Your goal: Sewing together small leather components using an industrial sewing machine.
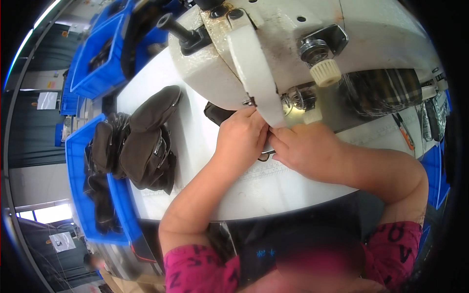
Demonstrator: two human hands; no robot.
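Observation:
A white industrial sewing machine [205, 73] stands over the pale work table. My left hand [239, 136] and my right hand [308, 151] meet right under its head, fingers bent and pressed together. Between them they grip a dark fabric piece [217, 113], which sticks out past my left fingers. A small rounded edge with a brownish rim [264, 156] shows below the fingertips. Most of the piece is hidden by the hands and the machine, and so is the needle.
Dark zippered pouches [146, 141] are piled on the table's left side, beside a blue bin [100, 239] holding more. More blue bins [105, 73] stand at the far left. A plaid fabric bundle [383, 90] lies at right, near an orange-handled tool [406, 136].

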